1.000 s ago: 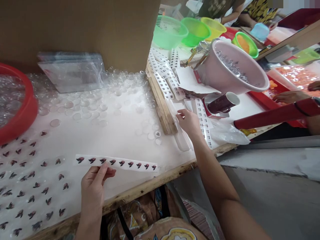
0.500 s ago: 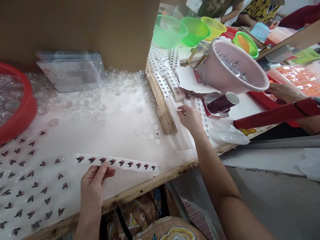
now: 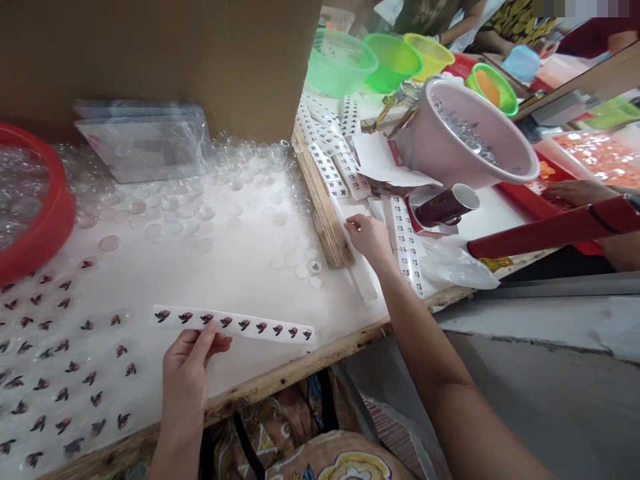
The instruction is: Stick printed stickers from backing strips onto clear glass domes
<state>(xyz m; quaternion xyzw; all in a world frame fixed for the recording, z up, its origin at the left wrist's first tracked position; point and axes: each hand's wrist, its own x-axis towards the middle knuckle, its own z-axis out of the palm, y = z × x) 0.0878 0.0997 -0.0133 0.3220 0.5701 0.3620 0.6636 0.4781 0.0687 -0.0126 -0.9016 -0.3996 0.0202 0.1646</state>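
My left hand [image 3: 193, 363] pinches a white strip of stickers [image 3: 260, 327] between thumb and fingers, low over the white tabletop. A single row of small dark red and black printed figures runs along the strip. To the right, my right hand [image 3: 370, 239] is just past the end of a wooden bar [image 3: 325, 230], above white paper strips [image 3: 363, 277]. Its thumb and fingers are drawn together; whether something small is between them I cannot make out. Clear round discs [image 3: 205, 245] lie on the tabletop, and several at the left carry the same printed figure [image 3: 61, 395].
A red basin [image 3: 55, 220] of clear discs stands at the left, before a cardboard wall [image 3: 150, 53]. At the right are sticker sheets [image 3: 406, 240], a tipped dark mug [image 3: 440, 207], a pink basin [image 3: 425, 137] and a red pole [image 3: 550, 227]. Other people work beyond.
My right hand has shifted a little left, toward the wooden bar, uncovering more of the sticker sheets. My left hand and its strip have hardly moved.
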